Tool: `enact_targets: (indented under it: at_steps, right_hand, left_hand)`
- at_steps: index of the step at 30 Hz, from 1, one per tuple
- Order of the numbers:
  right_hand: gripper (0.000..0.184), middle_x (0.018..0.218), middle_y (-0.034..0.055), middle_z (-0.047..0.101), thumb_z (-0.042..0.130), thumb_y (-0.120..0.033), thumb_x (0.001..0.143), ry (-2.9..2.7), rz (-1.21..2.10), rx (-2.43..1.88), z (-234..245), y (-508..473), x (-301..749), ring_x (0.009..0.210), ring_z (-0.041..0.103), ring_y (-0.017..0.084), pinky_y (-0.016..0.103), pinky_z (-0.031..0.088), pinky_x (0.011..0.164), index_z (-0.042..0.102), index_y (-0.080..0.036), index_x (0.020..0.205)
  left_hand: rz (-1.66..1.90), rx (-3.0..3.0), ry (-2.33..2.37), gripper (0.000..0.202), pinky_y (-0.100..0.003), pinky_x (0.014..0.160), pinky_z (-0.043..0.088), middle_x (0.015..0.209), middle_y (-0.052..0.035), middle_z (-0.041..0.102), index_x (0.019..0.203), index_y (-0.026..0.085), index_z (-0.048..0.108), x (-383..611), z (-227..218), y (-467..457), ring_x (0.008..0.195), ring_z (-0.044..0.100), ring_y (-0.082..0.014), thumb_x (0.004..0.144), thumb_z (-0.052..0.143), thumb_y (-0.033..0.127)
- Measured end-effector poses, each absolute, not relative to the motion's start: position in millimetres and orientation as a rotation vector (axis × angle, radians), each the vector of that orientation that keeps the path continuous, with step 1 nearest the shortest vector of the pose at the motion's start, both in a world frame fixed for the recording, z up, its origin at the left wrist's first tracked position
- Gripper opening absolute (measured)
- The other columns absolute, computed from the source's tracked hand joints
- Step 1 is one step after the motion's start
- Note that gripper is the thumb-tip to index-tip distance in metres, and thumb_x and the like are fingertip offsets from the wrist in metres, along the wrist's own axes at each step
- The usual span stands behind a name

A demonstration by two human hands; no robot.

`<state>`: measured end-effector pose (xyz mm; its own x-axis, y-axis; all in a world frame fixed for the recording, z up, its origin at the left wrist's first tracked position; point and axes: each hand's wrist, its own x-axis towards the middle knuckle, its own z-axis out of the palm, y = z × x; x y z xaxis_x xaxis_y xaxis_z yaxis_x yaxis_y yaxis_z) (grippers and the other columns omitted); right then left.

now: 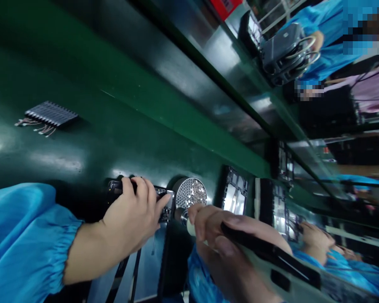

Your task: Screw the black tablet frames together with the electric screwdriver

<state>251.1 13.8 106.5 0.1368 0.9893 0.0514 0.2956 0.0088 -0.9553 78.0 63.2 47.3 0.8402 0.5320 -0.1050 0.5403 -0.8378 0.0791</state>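
Note:
My left hand (134, 214) lies over the top end of an opened tablet (150, 265), its fingers curled on the far edge and the thumb on the near corner. Dark strips and silvery panels show inside the tablet below my wrist. My right hand (217, 231) is wrapped round an electric screwdriver (278, 263) with a grey body and a long black lever. The screwdriver's metal nose points left, beside a round perforated dish (185, 195) with many small screws (198, 191) heaped on its right side. Whether its tip touches anything I cannot tell.
A stack of flat battery-like packs with thin wires (52, 113) lies on the green table (129, 139) at the left. Another opened tablet (235, 191) is right of the dish. A raised metal rail (189, 63) runs diagonally behind. Co-workers in blue sleeves (318, 25) are at the right.

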Motion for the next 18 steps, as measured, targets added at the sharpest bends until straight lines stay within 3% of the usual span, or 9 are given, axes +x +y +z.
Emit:
enact_targets:
  at_steps: [10,18]
  right_hand:
    - [0.033,0.066,-0.0033,0.054,0.06,-0.012,0.088,-1.409,1.011,-1.32,103.1,15.6,251.6,0.062,0.057,0.016,0.043,0.055,0.073,0.067,-0.031,0.114]
    - [0.021,0.065,-0.0035,0.057,0.06,-0.013,0.089,-1.377,0.929,-1.333,99.7,17.1,239.5,0.061,0.057,0.014,0.039,0.057,0.073,0.067,-0.029,0.101]
  left_hand:
    - [-0.091,2.862,0.94,0.059,-0.067,0.075,0.053,0.125,-0.0287,0.065,0.153,0.027,0.043,84.8,37.2,53.6,0.106,0.065,-0.0505,0.099,0.048,0.051]
    - [-0.229,2.72,0.842,0.055,-0.064,0.079,0.056,0.131,-0.0237,0.064,0.155,0.029,0.039,83.3,56.2,65.2,0.113,0.064,-0.0457,0.102,0.048,0.038]
